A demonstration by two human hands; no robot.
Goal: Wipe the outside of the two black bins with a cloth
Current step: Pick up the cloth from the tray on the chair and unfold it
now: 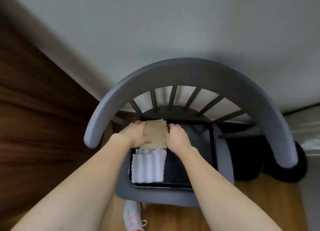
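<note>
Near edge, 6 o'clock: a pale sneaker point(134, 217) is standing on the wood floor point(173, 218), toe pointing toward the grey chair point(190, 74). Both bare forearms are reaching up from the bottom corners and over the chair seat.

On the seat a black tray-like thing point(178, 170) with a shiny rim is lying flat; cannot tell if it is a bin or a lid. A white ribbed cloth point(148, 166) is lying on its left half, scalloped edges, touching the tray's near rim. Just beyond it, at 12 o'clock from the white one, a tan waffle-textured cloth point(155, 133) is lying, its near edge overlapping the white cloth's far edge.

Left hand point(136, 133) is gripping the tan cloth's left edge, fingers curled together onto it. Right hand point(176, 135) is gripping the right edge, fingers bent over the fabric. Hands are close, cloth stretched between them.

At 3 o'clock, a black bin point(245, 159) is sitting on the floor just beside the chair, partly hidden by the curved armrest; surface dark, detail blurred.

Open room: tray's right half is bare. The curved backrest and spindles are closing off 10 to 2 o'clock. Farther out, a grey wall; dark wood panel at 9 o'clock.
</note>
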